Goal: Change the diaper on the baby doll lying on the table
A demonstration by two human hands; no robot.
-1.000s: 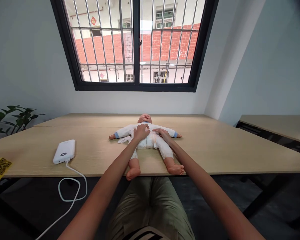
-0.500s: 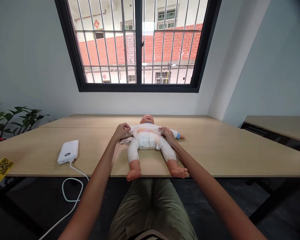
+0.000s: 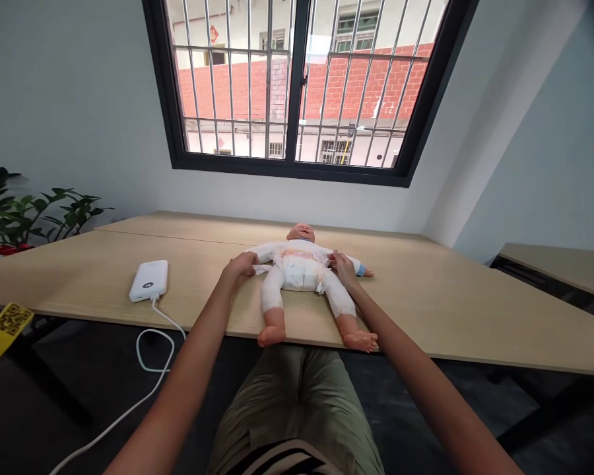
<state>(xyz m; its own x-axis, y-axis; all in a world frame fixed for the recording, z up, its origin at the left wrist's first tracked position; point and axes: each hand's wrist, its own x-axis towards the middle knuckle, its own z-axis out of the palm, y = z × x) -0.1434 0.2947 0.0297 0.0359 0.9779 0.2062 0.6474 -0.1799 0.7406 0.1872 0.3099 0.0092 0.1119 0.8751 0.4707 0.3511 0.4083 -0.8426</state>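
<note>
A baby doll (image 3: 301, 233) lies on its back on the table, head toward the window and feet at the near edge. It wears white clothing and a white diaper (image 3: 299, 274) with coloured marks on its front. My left hand (image 3: 241, 265) is beside the doll's hip on the left, its fingers closed on a white side flap of the diaper pulled outward. At the opposite hip, my right hand (image 3: 344, 267) pinches the diaper's edge near the waist. The fingertips of both hands are small and partly hidden.
On the wooden table (image 3: 426, 310), a white power bank (image 3: 149, 280) with a white cable (image 3: 165, 313) stands at the left. A potted plant (image 3: 44, 211) is at the far left, near a yellow tag (image 3: 4, 333). A barred window (image 3: 297, 86) is ahead; another table (image 3: 564, 264) stands right.
My left hand has come down onto the white flap that lay beside the doll and now grips it. My right hand stays at the other hip. The view has tilted and shifted slightly.
</note>
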